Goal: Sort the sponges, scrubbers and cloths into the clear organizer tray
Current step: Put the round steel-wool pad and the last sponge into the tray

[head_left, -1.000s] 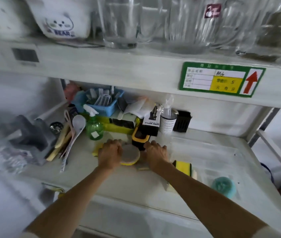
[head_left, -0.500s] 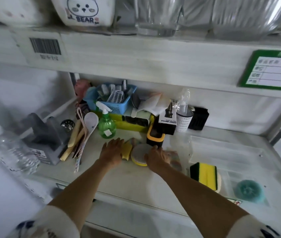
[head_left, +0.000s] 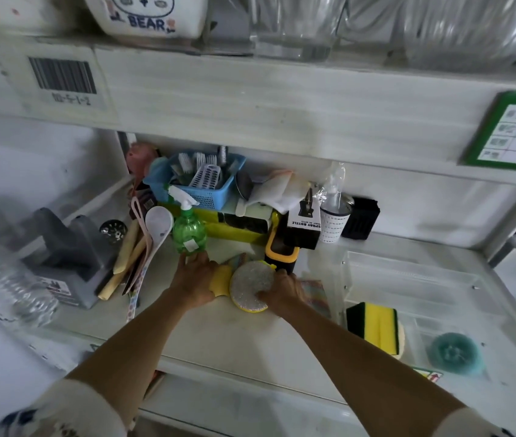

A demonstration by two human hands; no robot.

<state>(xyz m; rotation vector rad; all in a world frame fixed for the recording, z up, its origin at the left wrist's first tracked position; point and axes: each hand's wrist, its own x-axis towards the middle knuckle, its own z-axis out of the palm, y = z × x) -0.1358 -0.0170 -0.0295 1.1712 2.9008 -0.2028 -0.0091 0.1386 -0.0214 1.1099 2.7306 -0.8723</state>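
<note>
A round silver-and-yellow scrubber pad (head_left: 250,283) lies on the shelf between my hands. My right hand (head_left: 283,293) grips its right edge with the fingers curled on it. My left hand (head_left: 195,280) rests flat on a yellow sponge (head_left: 220,280) just left of the pad. A striped cloth (head_left: 315,296) lies partly under my right hand. The clear organizer tray (head_left: 408,272) stands at the right. In it are a yellow-and-green sponge (head_left: 375,326) standing on a pale round pad (head_left: 401,339), and a teal round scrubber (head_left: 453,353).
Behind my hands stand a green spray bottle (head_left: 189,230), a yellow-and-black holder (head_left: 280,250), a boxed spray bottle (head_left: 304,220) and a blue basket (head_left: 200,179) of brushes. Spoons and spatulas (head_left: 143,247) lie at left beside a grey rack (head_left: 64,250). An upper shelf (head_left: 250,102) overhangs.
The view has shifted left and closer. My right hand has moved onto the round scrubber pad and closed on its edge. My left hand has slid off the pad onto the yellow sponge.
</note>
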